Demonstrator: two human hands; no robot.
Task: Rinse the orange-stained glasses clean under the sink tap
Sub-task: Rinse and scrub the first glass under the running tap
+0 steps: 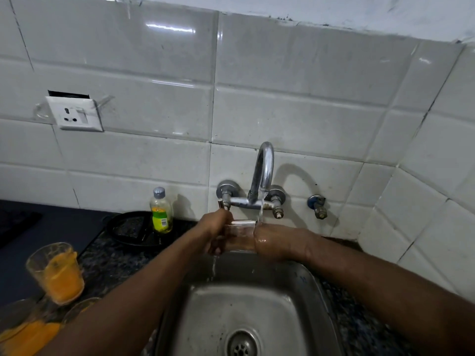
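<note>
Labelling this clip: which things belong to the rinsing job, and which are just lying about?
Job: clear drinking glass under the stream, gripped by left hand and right hand; curved chrome tap; steel sink; orange-stained glass tumbler, not yet rinsed.
Lying about: yellow-green plastic bottle; round black pan; white wall socket.

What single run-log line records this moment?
stage: rinsing | tap: running | left hand: grips clear glass | right hand: against glass, under stream | orange-stained glass: waiting on counter
</note>
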